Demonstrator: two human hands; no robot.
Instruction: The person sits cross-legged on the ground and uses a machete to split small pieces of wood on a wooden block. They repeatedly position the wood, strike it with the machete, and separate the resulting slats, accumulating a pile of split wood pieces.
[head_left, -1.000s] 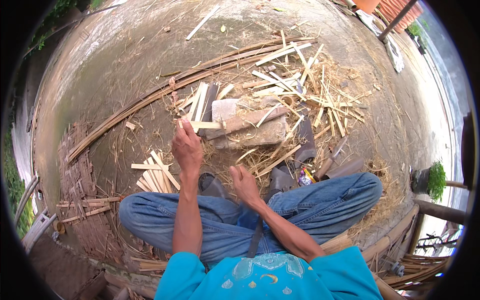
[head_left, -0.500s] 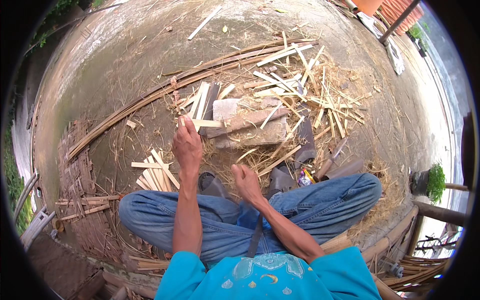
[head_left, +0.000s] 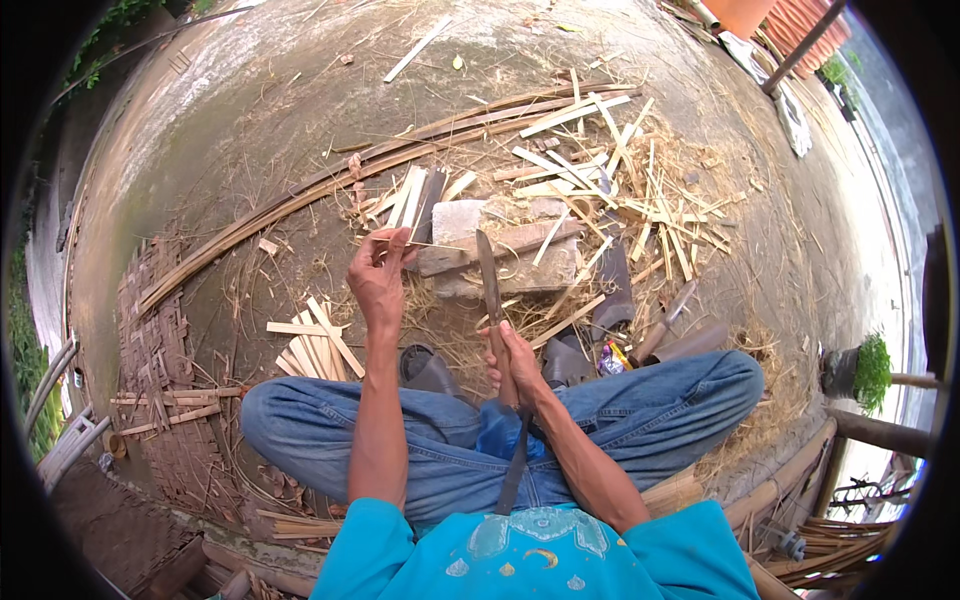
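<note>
My left hand (head_left: 378,282) pinches a thin bamboo strip (head_left: 436,246), which is seen nearly edge-on and reaches right over the block. The fingers of my right hand (head_left: 515,362) wrap round the handle end of a long knife (head_left: 489,275). Its blade points away from me, and its tip is close to the strip's far end. Under them lies a pale stone block (head_left: 460,285) with a piece of wood (head_left: 530,238) across its top. A small pile of cut strips (head_left: 315,345) sits left of my feet.
Many loose strips (head_left: 670,215) and shavings lie scattered to the right of the block. Long bamboo lengths (head_left: 270,215) curve across the ground beyond it. A woven mat (head_left: 165,360) is at the left, and a potted plant (head_left: 870,370) stands at the far right.
The strip in my left hand has turned from flat to nearly edge-on. The knife blade now shows upright in my right hand, which has shifted slightly right.
</note>
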